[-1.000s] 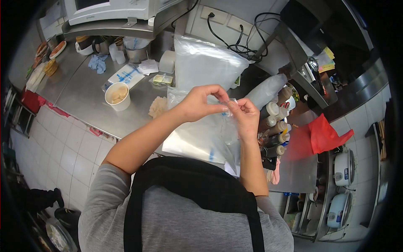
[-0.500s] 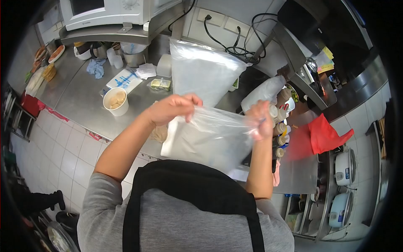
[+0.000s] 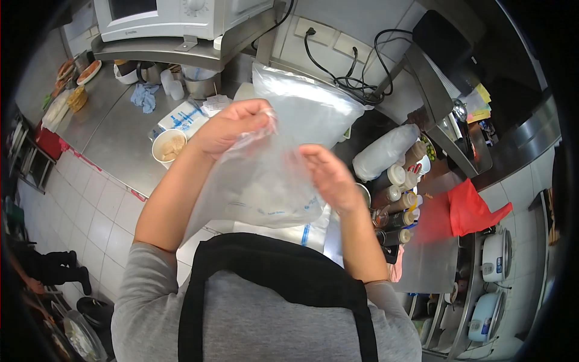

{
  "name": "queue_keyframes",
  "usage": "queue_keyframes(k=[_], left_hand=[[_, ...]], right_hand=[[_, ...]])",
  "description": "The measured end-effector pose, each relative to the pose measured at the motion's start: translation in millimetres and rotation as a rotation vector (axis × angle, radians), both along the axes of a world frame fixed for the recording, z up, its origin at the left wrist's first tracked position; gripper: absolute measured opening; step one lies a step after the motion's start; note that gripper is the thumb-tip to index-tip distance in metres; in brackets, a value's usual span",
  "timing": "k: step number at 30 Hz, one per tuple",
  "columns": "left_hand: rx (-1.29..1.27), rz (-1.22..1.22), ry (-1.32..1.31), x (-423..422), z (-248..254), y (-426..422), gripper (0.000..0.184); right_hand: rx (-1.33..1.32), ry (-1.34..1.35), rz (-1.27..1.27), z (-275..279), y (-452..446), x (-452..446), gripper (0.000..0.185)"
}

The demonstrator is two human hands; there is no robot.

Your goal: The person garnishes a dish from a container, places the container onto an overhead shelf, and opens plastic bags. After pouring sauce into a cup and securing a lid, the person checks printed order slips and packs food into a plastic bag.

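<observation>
My left hand (image 3: 238,128) is raised in front of me, its fingers closed on the gathered edge of a clear plastic bag (image 3: 259,184). The bag hangs down over the counter and spreads toward my left forearm. Just to the right of it, my right hand (image 3: 330,178) is slightly blurred, with its fingers stretched out beside the bag; I see nothing held in it. Under the bag lies white plastic with blue print (image 3: 307,234), partly covered. Behind my hands is a larger sheet of clear plastic (image 3: 310,111).
A paper cup with pale food (image 3: 169,148) stands left of my forearm, near a blue cloth (image 3: 144,97). Several sauce bottles (image 3: 398,205) crowd the right side beside a wrapped stack of cups (image 3: 386,151). Farther right is a red bag (image 3: 473,208). A microwave (image 3: 160,18) sits above.
My right hand has let go of the bag's right side and moved left with its fingers spread. My left hand has risen, and the bag, stretched wide before, now hangs from it.
</observation>
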State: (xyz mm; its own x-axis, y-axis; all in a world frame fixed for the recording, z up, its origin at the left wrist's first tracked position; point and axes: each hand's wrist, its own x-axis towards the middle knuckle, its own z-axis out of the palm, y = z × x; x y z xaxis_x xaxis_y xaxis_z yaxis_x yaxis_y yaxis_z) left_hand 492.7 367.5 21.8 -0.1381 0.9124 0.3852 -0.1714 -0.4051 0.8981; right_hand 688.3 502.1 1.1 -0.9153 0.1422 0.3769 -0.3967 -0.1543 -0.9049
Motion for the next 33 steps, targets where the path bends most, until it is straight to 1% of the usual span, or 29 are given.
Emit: queue_keyframes(k=[2, 4, 5, 6, 8, 9, 10, 12, 13, 15, 16, 17, 18, 20, 21, 22, 23, 25, 26, 27, 28, 29, 31, 32, 33], left_hand=[[0.023, 0.006, 0.042, 3.2, 0.5, 6.5, 0.015], [0.059, -0.127, -0.163, -13.3, -0.6, 0.9, 0.014], [0.078, -0.193, -0.264, -21.7, -1.1, -3.8, 0.014], [0.054, -0.094, -0.272, -24.6, -1.4, -8.3, 0.013], [0.006, 0.101, -0.289, -28.1, -2.3, -17.6, 0.012], [-0.114, -0.017, -0.177, -35.8, -4.4, -23.6, 0.011], [-0.194, -0.093, -0.059, -31.6, -6.1, -22.9, 0.011], [-0.351, -0.244, 0.181, -17.2, -7.0, -16.9, 0.011], [-0.298, -0.304, 0.234, -11.1, -4.0, -7.9, 0.01], [-0.137, 0.028, -0.042, -9.1, 7.7, 12.6, 0.011], [-0.055, 0.194, -0.179, -15.2, 14.2, 22.8, 0.012], [-0.033, 0.351, -0.15, -32.5, 15.4, 38.9, 0.014], [-0.008, 0.508, -0.118, -56.6, 11.0, 59.5, 0.016], [-0.111, 0.542, 0.064, -116.0, -38.3, 94.5, 0.022], [-0.299, 0.63, 0.067, -107.5, -43.7, 94.2, 0.027], [-0.337, 0.601, 0.051, -113.6, -68.1, 98.3, 0.02], [-0.484, 0.656, 0.143, -90.4, -67.2, 88.7, 0.025], [-0.196, 0.534, -0.286, -48.7, -108.7, 89.4, 0.024], [-0.487, 0.379, -0.723, -80.7, -186.4, 99.1, 0.022], [-0.613, 0.408, -0.707, -77.2, -216.4, 99.0, 0.016], [-0.74, 0.437, -0.69, -69.8, -232.5, 94.7, 0.014], [-0.754, 0.408, -0.623, -72.0, -234.1, 93.7, 0.014], [-0.789, 0.352, -0.485, -77.8, -226.5, 91.9, 0.014], [-0.78, 0.347, -0.491, -82.6, -221.2, 95.8, 0.015], [-0.767, 0.342, -0.496, -82.2, -192.3, 100.7, 0.016]], right_hand=[[0.016, -0.121, 0.131, -6.3, -5.9, -1.8, 0.044], [0.059, -0.376, 0.366, -22.1, 5.4, 8.0, 0.047], [0.071, -0.339, 0.456, -35.4, 23.0, 15.5, 0.042], [0.083, -0.303, 0.545, -51.6, 48.0, 25.7, 0.037], [0.038, -0.072, 0.398, -44.1, 55.4, 36.7, 0.026], [-0.021, 0.12, 0.16, -20.1, 45.9, 42.8, 0.023], [-0.195, 0.125, 0.028, -2.2, 43.8, 45.5, 0.019], [-0.345, 0.259, 0.095, 4.6, 73.0, 46.1, 0.015], [-0.46, 0.306, 0.1, 14.9, 75.3, 41.3, 0.015], [-0.253, 0.062, -0.565, 45.2, 82.0, 18.2, 0.016], [-0.272, 0.073, -0.51, 49.7, 95.5, 3.0, 0.014], [-0.119, 0.034, -0.619, 42.9, 122.3, -16.3, 0.015], [-0.062, 0.004, -0.65, 29.6, 139.1, -35.0, 0.015], [0.055, -0.051, -0.708, -1.8, 165.5, -62.9, 0.015], [-0.071, -0.104, -0.66, -21.0, 167.7, -67.0, 0.016], [-0.194, -0.156, -0.61, -40.9, 164.7, -69.5, 0.016], [-0.234, -0.232, -0.601, -60.8, 159.4, -70.7, 0.015], [-0.478, -0.468, -0.601, -104.2, 146.0, -70.4, 0.013], [-0.683, -0.625, -0.604, -126.8, 138.9, -70.0, 0.014], [-0.628, -0.659, -0.606, -153.3, 124.8, -64.5, 0.014], [-0.572, -0.694, -0.608, -174.5, 116.7, -59.8, 0.015], [-0.509, -0.73, -0.607, -186.8, 124.1, -59.7, 0.016], [-0.393, -0.8, -0.605, -193.9, 135.8, -62.9, 0.017], [-0.385, -0.792, -0.61, -196.0, 145.2, -65.7, 0.017], [-0.374, -0.781, -0.616, -178.0, 149.9, -72.4, 0.016]])
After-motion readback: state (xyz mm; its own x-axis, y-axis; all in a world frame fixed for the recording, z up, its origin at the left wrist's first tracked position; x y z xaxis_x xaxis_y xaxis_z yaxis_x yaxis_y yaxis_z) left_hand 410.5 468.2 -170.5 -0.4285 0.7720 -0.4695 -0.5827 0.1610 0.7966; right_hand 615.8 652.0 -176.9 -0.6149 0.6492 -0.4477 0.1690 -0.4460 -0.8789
